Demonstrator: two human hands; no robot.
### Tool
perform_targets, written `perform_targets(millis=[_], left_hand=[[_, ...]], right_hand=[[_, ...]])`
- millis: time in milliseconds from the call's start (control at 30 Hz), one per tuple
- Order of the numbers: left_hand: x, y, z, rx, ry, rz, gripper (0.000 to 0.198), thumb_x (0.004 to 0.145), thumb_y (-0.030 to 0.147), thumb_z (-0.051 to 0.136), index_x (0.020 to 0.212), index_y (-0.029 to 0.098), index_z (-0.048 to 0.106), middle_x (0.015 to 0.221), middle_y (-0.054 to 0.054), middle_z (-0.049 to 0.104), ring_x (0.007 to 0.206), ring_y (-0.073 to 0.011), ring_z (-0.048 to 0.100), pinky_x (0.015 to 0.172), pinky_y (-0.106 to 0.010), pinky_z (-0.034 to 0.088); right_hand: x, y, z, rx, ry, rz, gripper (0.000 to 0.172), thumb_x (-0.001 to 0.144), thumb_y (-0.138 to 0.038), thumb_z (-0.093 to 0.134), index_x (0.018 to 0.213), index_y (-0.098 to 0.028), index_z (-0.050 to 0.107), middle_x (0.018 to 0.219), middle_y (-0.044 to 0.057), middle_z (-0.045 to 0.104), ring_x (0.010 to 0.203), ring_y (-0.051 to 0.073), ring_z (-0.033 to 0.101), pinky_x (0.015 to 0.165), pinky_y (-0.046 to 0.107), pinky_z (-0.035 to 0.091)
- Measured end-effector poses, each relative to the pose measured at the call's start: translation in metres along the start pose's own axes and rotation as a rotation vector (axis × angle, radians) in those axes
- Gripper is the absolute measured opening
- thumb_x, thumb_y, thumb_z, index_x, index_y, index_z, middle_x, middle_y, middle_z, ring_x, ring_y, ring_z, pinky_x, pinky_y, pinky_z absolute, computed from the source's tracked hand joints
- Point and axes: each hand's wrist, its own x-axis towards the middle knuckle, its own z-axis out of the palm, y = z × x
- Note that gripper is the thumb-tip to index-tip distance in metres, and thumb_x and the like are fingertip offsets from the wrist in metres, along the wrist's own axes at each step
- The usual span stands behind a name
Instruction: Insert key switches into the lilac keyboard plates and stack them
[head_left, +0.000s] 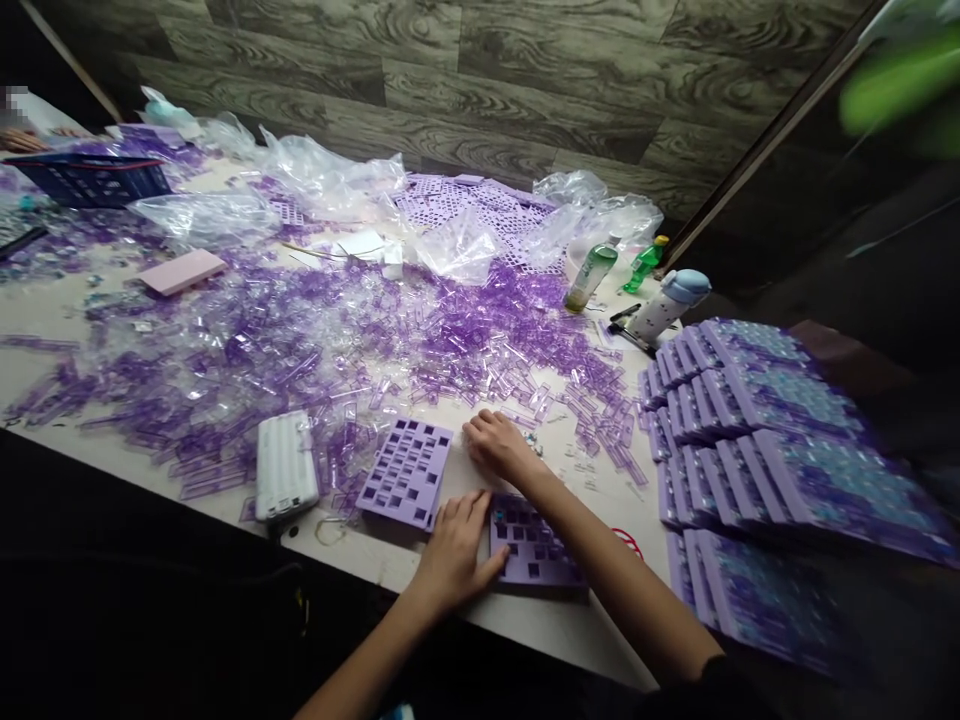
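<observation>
Head view: left hand (pixel 454 555) open, thumb on a purple plate (pixel 544 560), right hand (pixel 496 445) flat on the table (pixel 465 640)

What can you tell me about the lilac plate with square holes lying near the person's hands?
The lilac keyboard plate is a flat, roughly square panel that looks like matte plastic, pierced by rows of square holes. It lies flat and slightly skewed on the pale tabletop, close to the table's front edge. The person's left hand is right beside its near corner; whether they touch is hard to tell.
</observation>
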Motion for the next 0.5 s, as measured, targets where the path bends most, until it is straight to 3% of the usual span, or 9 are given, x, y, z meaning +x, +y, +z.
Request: perform_targets(millis=[133,233,367,433,500], left_hand=[[-0.001,0.0,0.0,-0.052,0.025,-0.003,0.061,0.078,0.036,0.056,0.132,0.015,0.037,0.125,-0.016,0.048,0.114,-0.0303,0.043,0.094,-0.048,0.037],[-0.004,0.004,-0.004,-0.238,0.087,-0.025,0.058,0.079,0.031,0.055,0.132,0.016,0.037,0.127,-0.016,0.047,0.118,-0.029,0.041,0.098,-0.049,0.034],[-0.005,0.013,-0.017,-0.882,0.176,-0.325,0.053,0.086,0.038,0.046,0.133,0.017,0.034,0.128,-0.015,0.047,0.116,-0.0253,0.047,0.097,-0.046,0.038],[-0.002,0.017,-0.025,-1.271,0.166,-0.512,0.05,0.089,0.043,0.034,0.131,0.016,0.037,0.124,-0.015,0.052,0.111,-0.0233,0.053,0.096,-0.043,0.041],[0.001,0.02,-0.033,-1.519,0.135,-0.608,0.048,0.089,0.045,0.03,0.125,0.016,0.045,0.123,-0.014,0.054,0.111,-0.023,0.055,0.097,-0.042,0.041]], right_hand=[[0.0,-0.004,0.0,0.006,0.002,0.003,0.011,0.075,-0.008,0.059,0.085,-0.012,0.058,0.084,0.012,0.06,0.086,0.025,0.048,0.074,0.035,0.04],[-0.001,-0.002,-0.003,0.026,0.02,0.031,0.013,0.073,-0.008,0.06,0.086,-0.012,0.059,0.082,0.011,0.061,0.085,0.026,0.05,0.073,0.035,0.041],[-0.019,-0.011,-0.023,0.269,0.158,0.062,0.027,0.073,-0.012,0.063,0.099,-0.014,0.057,0.087,0.007,0.062,0.087,0.022,0.051,0.078,0.034,0.043],[-0.035,-0.024,-0.038,0.522,0.247,0.037,0.029,0.074,-0.012,0.061,0.101,-0.017,0.057,0.09,0.005,0.062,0.088,0.02,0.052,0.08,0.033,0.043],[-0.052,-0.04,-0.052,0.674,0.238,0.002,0.031,0.073,-0.012,0.061,0.102,-0.02,0.057,0.093,0.003,0.062,0.089,0.019,0.052,0.082,0.034,0.043]])
